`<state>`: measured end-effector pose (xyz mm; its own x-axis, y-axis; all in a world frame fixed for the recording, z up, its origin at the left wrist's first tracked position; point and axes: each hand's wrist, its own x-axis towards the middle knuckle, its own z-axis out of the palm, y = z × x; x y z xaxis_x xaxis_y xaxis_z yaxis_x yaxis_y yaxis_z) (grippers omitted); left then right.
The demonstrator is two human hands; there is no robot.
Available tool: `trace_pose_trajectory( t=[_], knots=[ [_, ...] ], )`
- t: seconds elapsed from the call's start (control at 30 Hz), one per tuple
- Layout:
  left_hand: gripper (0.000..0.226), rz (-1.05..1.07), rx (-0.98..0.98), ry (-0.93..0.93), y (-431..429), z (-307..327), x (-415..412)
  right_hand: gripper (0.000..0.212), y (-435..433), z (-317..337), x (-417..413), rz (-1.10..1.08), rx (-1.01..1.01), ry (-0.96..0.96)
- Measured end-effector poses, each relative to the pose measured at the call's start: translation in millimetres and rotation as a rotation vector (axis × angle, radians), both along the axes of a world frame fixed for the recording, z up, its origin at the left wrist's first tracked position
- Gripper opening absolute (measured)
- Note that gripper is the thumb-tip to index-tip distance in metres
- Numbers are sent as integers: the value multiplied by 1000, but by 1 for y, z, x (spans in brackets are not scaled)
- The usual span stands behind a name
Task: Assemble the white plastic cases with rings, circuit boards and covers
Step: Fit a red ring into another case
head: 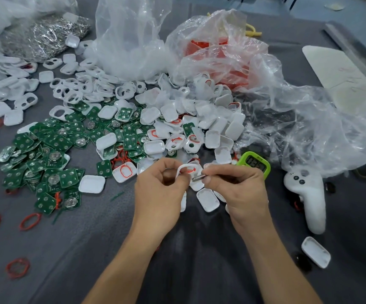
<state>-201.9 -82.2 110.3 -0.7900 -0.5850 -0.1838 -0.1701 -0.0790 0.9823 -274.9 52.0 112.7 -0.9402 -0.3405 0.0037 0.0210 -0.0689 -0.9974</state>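
My left hand grips a white plastic case with a red ring showing inside it, just above the table's middle. My right hand pinches a small metal tool whose tip touches the case. Green circuit boards lie heaped to the left. White cases and covers are piled behind my hands. Loose red rings lie on the cloth at the left.
Clear plastic bags stand at the back, one holding red parts. A bag of metal pieces sits back left. A green timer and a white controller lie right of my hands. A lone white cover rests near right.
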Motion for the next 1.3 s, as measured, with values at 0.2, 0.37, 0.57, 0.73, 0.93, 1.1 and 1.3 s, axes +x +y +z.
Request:
trace_pose_trajectory(
  t=[0.2,0.37,0.57,0.73,0.93,1.1,1.3],
  knots=[
    [36,-54,-91,-52,2,1,2,28,-12,2,9,-166,256,25],
    [39,-72,38,-37,2,-1,1,24,-20,9,12,-238,454,193],
    [37,-26,159,-42,4,-6,-3,14,-33,10,16,-231,576,263],
    [38,-51,231,-17,4,-6,-2,22,-33,12,11,-184,608,210],
    [34,65,303,-18,6,-7,-4,33,-37,13,7,-142,701,217],
    [26,5,324,-44,6,-10,-2,19,-30,13,-1,-118,649,90],
    [32,31,252,-24,8,-9,-2,17,-35,12,5,-203,766,193]
  ],
)
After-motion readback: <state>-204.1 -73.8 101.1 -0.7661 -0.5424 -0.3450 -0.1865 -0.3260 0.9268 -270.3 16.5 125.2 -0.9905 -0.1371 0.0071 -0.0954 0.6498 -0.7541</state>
